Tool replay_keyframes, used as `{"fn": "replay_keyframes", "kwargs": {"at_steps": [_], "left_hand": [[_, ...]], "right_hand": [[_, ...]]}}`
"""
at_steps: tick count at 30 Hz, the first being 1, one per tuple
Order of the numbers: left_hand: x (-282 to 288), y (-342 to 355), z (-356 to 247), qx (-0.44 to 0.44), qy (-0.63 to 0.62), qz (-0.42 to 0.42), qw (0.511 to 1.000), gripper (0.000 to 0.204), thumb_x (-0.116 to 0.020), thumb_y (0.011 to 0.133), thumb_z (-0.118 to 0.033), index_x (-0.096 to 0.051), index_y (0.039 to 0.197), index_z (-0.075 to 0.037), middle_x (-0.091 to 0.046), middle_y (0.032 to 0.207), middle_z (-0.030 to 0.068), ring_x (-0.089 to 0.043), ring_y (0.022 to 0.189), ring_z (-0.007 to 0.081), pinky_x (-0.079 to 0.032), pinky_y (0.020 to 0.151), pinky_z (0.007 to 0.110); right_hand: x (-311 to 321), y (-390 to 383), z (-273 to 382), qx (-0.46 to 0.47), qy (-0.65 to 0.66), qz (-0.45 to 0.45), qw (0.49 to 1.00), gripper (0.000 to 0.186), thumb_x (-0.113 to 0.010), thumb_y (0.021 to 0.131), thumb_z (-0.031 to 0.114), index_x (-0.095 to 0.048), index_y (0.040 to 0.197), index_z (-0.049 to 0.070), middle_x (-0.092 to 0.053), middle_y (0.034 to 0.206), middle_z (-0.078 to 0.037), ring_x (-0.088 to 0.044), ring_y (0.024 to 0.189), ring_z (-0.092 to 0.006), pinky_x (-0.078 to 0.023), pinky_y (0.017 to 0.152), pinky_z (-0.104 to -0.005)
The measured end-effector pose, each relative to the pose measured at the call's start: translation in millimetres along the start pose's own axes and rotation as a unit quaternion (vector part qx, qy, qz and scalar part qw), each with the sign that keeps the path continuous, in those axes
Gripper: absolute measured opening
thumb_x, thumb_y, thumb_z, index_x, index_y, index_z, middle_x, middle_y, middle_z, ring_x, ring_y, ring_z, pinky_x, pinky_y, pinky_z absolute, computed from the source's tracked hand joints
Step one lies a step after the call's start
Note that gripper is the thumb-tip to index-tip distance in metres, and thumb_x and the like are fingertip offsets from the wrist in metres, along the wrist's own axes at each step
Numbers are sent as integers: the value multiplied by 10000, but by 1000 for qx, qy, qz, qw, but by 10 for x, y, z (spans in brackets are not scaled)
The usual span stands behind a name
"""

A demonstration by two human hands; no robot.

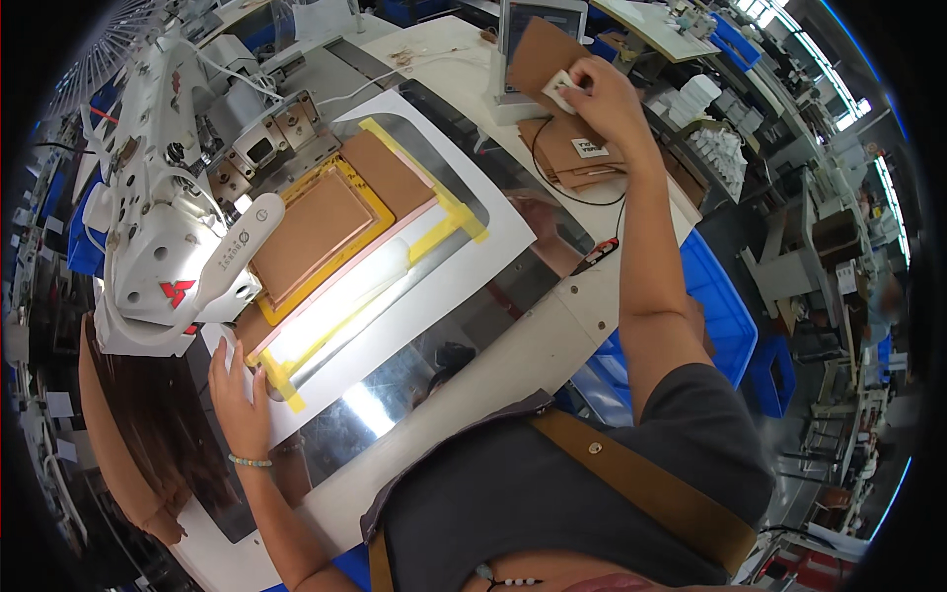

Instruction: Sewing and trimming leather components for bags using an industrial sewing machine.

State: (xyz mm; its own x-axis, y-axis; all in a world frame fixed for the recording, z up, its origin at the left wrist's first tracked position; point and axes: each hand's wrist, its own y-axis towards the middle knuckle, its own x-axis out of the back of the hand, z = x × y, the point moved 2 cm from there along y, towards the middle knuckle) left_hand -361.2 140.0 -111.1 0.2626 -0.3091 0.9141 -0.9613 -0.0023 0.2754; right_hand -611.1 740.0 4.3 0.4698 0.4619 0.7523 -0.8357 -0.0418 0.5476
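My left hand [243, 393] lies with its fingers spread on the white sheet [434, 286], close to the front of a white sewing machine [158, 247]. On that sheet, a yellow frame [380, 225] surrounds a brown rectangular panel [314, 232], beside another brown strip [390, 178] and yellow tape [449, 227]. At the far right, my right hand [604, 99] is closed in a pinch at a raised brown leather panel [543, 57]. A small white piece [560, 92] sits at its fingertips; I cannot make out what it is. Beneath is a stack of brown panels [562, 163] bearing a white label [590, 148].
A screen [508, 25] stands behind the raised panel. Small thread snips [596, 255] and a black cord lie near the table's right edge. Blue bins [725, 306] stand below that edge. Brown material [118, 434] hangs at the left.
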Motion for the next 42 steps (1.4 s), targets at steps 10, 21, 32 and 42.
{"fn": "replay_keyframes", "kwargs": {"at_steps": [10,21,32,42], "left_hand": [[-259,598,168,-102,31,6,994,428,-567,1047,-145,-634,1447,-11,-607,1379,298,-505,1336,504,-392,1168,530],[-498,906,161,-116,18,16,993,370,-557,1077,-168,-678,1391,-12,-648,1459,176,-522,1414,402,-388,1204,475],[-550,1182,365,-154,-33,31,987,420,-547,1105,-190,-613,1519,-162,-593,1579,29,-541,1456,283,-389,1233,393],[-629,1425,522,-238,22,18,971,446,-619,996,-56,-673,1433,-124,-664,1491,70,-618,1370,260,-470,1170,372]], "right_hand": [[-2142,-79,2372,254,151,238,925,238,-748,919,146,-749,1152,99,-757,1047,-133,-721,994,-319,-561,868,-445],[-2733,-456,2789,315,101,268,905,144,-692,918,87,-818,985,70,-733,1007,-96,-688,1103,-294,-575,931,-444],[-2784,-610,2747,405,253,139,867,119,-684,774,170,-763,693,132,-715,778,-114,-723,881,-330,-582,863,-443],[-2853,-649,2721,396,236,104,882,90,-698,768,138,-729,690,104,-710,849,-126,-706,872,-347,-540,927,-493]]}}
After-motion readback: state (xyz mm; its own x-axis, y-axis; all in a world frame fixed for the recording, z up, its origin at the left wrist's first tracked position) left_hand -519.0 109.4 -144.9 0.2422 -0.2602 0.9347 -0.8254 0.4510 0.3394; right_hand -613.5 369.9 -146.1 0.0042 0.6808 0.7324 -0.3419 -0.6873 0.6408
